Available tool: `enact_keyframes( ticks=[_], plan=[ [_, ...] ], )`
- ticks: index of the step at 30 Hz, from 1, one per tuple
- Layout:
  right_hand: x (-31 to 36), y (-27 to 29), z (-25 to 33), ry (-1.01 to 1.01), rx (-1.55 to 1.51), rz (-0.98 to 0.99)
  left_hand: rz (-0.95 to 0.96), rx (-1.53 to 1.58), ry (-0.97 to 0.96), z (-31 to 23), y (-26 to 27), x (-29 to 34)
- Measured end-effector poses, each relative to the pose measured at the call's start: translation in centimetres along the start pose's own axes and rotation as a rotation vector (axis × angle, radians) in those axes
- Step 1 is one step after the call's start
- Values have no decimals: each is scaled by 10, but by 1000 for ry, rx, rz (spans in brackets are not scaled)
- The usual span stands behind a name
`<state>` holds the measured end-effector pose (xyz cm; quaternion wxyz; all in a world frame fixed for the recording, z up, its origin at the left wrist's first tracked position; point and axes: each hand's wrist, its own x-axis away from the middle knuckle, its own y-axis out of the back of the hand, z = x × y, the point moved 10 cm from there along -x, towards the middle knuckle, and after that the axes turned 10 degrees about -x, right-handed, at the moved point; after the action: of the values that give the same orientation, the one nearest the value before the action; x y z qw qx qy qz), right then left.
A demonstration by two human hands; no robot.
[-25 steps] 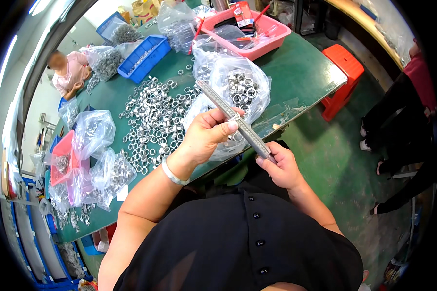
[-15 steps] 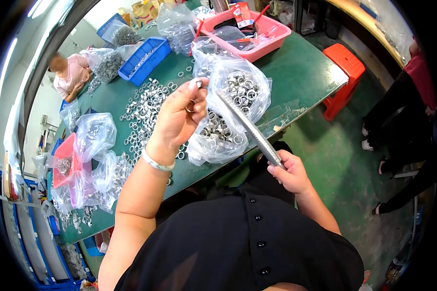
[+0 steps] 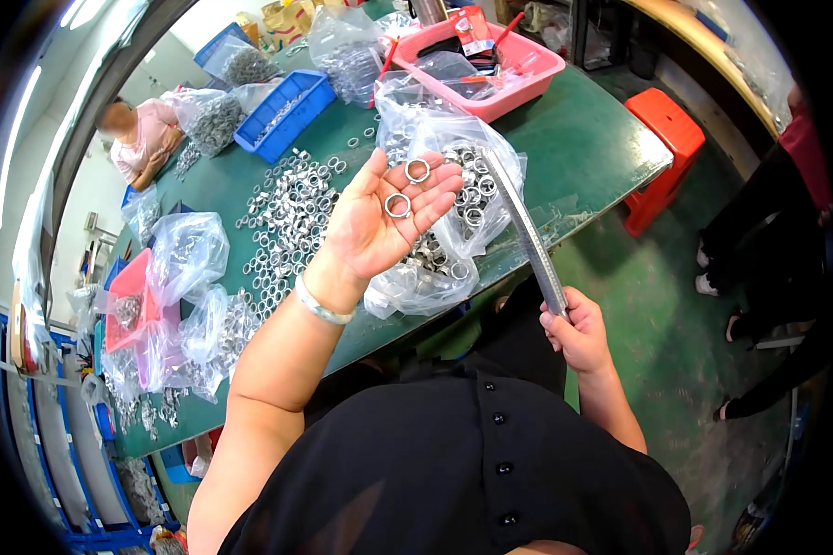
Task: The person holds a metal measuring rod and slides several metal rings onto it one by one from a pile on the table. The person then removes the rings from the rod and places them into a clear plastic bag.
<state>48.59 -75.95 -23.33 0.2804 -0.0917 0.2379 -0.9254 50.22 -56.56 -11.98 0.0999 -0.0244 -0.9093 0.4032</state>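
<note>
My left hand (image 3: 384,208) is palm up over the table with its fingers stretched out. Two silver metal rings lie on it, one ring (image 3: 407,173) on the fingers and the other ring (image 3: 386,202) on the palm. In my closed right hand (image 3: 578,331) is the lower end of a long, tapered metal ring mandrel (image 3: 526,227) with fine marks along it. Its thin end points up beside clear plastic bags (image 3: 407,294) full of similar rings. Left of my left hand, a loose heap of rings (image 3: 292,208) is spread on the green table (image 3: 594,129).
A pink basin (image 3: 514,97) holds packets and tools at the back. Blue bins (image 3: 292,129) and bags of small metal parts stand along the far and left sides. A red stool (image 3: 666,129) is right of the table. Other people are at far left and right.
My left hand has turned palm up and its fingers have uncurled, showing two rings. The mandrel has swung more upright and moved right with my right hand. The whole view has shifted slightly.
</note>
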Motion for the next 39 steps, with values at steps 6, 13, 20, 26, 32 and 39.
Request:
enact_keyframes(
  ticks=[6,13,20,26,32,39],
  plan=[
    [0,2,0,6,-4,-2,72,-22,20,3,-6,0],
    [0,3,0,5,2,-12,106,-12,34,6,-7,2],
    [-2,3,-1,9,-1,-2,125,-29,37,6,-7,2],
    [-2,3,-1,8,5,-7,106,-42,41,7,-5,1],
    [-2,5,-1,8,7,-7,98,-44,46,8,-4,0],
    [-4,6,-1,3,3,-10,79,-65,48,8,-4,-2]
  ],
)
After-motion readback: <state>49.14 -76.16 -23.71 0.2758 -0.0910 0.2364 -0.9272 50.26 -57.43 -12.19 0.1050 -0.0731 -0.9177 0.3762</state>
